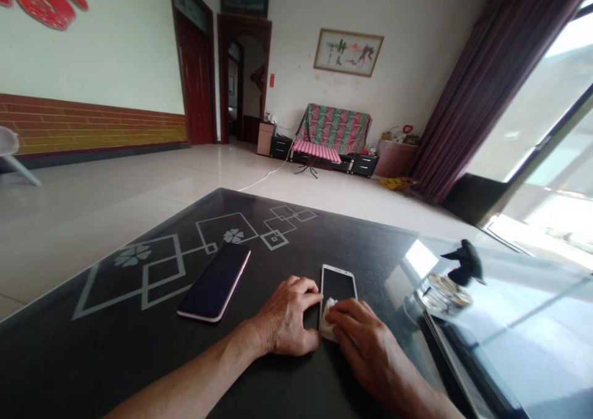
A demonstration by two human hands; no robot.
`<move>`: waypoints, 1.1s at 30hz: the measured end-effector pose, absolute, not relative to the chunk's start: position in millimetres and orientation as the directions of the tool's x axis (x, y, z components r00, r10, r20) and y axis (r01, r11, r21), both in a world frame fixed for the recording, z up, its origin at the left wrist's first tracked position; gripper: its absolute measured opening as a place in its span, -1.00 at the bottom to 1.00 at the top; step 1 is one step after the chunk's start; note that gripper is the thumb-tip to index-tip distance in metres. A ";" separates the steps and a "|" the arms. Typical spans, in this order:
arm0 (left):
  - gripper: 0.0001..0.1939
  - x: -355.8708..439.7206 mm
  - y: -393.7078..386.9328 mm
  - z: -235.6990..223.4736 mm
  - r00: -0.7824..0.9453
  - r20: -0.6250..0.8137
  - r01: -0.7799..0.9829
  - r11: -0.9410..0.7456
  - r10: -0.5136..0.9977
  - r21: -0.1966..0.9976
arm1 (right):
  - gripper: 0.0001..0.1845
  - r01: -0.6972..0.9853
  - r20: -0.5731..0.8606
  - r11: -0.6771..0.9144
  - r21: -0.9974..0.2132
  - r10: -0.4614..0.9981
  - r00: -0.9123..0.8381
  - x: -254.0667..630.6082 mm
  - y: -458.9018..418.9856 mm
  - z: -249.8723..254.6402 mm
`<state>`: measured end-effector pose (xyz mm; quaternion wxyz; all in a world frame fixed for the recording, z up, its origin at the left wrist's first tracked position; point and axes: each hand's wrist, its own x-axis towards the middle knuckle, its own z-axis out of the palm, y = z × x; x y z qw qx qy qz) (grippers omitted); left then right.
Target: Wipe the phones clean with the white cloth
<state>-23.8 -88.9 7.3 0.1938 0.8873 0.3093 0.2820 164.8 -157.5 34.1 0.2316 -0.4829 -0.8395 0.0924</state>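
A white-framed smartphone (339, 279) lies face up on the black table (287, 388). My left hand (291, 317) rests at its left edge, fingers bent, with the index fingertip and thumb against the side and holding it in place. A crumpled white tissue (328, 320) is pinched under the fingers of my right hand (370, 342), pressed onto the lower part of the screen. My right fingers cover some of the phone. To the left of my hands, a larger dark-screened smartphone (215, 282) with a pinkish edge lies flat, untouched.
A clear spray bottle (445, 292) with a black trigger head stands on the right, beside a dark flat object with a light edge (456, 357). Across the tiled floor are a small striped table (316, 151) and a cloth-covered object (333, 126). A purple curtain (486, 79) hangs right.
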 end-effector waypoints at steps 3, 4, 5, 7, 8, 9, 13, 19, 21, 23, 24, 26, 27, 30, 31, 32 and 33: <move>-0.44 -23.8 -89.1 8.3 0.648 0.372 0.446 -0.727 0.665 0.522 | -0.74 0.761 0.321 0.515 -0.394 0.853 -0.411 160.8 -156.6 32.0; -0.45 -24.0 -89.5 9.4 0.647 0.371 0.447 -0.725 0.666 0.523 | -0.74 0.757 0.325 0.516 -0.400 0.853 -0.409 160.3 -156.7 32.4; -0.45 -24.2 -90.0 10.8 0.648 0.368 0.447 -0.724 0.667 0.525 | -0.74 0.753 0.320 0.517 -0.406 0.853 -0.413 160.2 -156.9 33.7; -0.44 -24.7 -91.3 14.3 0.653 0.358 0.445 -0.720 0.668 0.532 | -0.75 0.747 0.294 0.518 -0.416 0.854 -0.429 161.5 -157.4 38.4; -0.44 -25.0 -92.1 16.0 0.654 0.352 0.444 -0.717 0.670 0.538 | -0.75 0.746 0.276 0.516 -0.420 0.856 -0.437 163.0 -157.8 41.4; -0.43 -25.2 -92.9 17.5 0.653 0.347 0.445 -0.712 0.673 0.544 | -0.74 0.746 0.257 0.514 -0.424 0.858 -0.445 165.0 -158.3 44.5; -0.43 -26.1 -95.5 20.9 0.647 0.342 0.443 -0.701 0.682 0.559 | -0.72 0.764 0.201 0.496 -0.413 0.867 -0.455 177.7 -160.8 52.4; -0.51 -25.5 -94.3 19.4 0.629 0.366 0.426 -0.698 0.686 0.575 | -0.73 0.785 0.192 0.468 -0.405 0.883 -0.428 190.3 -160.8 50.3; -0.56 -24.3 -92.4 16.5 0.618 0.384 0.411 -0.699 0.686 0.585 | -0.74 0.790 0.202 0.465 -0.400 0.885 -0.419 188.0 -159.5 48.9; -0.60 -22.7 -90.4 12.6 0.600 0.409 0.391 -0.698 0.688 0.600 | -0.74 0.788 0.214 0.466 -0.402 0.885 -0.414 183.1 -158.2 47.9; -0.61 -22.0 -89.5 10.7 0.587 0.421 0.381 -0.695 0.692 0.610 | -0.74 0.785 0.219 0.469 -0.405 0.883 -0.415 180.2 -157.6 47.6; -0.66 -20.8 -88.5 7.8 0.562 0.434 0.370 -0.684 0.704 0.629 | -0.73 0.781 0.222 0.473 -0.408 0.881 -0.418 174.5 -156.4 47.2; -0.70 -20.4 -88.5 7.1 0.555 0.435 0.368 -0.678 0.709 0.637 | -0.73 0.780 0.224 0.476 -0.406 0.880 -0.420 172.2 -155.6 47.1; -0.81 -20.0 -89.6 7.7 0.548 0.428 0.372 -0.667 0.719 0.645 | -0.74 0.781 0.241 0.491 -0.386 0.871 -0.429 168.1 -151.7 47.3; -0.83 -19.9 -90.1 8.4 0.548 0.424 0.377 -0.665 0.721 0.644 | -0.74 0.781 0.248 0.499 -0.377 0.866 -0.434 167.6 -149.6 47.5; -0.83 -19.8 -90.5 9.1 0.548 0.420 0.381 -0.663 0.723 0.644 | -0.74 0.780 0.254 0.507 -0.367 0.861 -0.440 167.2 -147.1 47.7; -0.84 -19.7 -90.8 9.8 0.549 0.416 0.385 -0.660 0.725 0.645 | -0.74 0.778 0.259 0.517 -0.358 0.855 -0.450 167.0 -144.0 48.0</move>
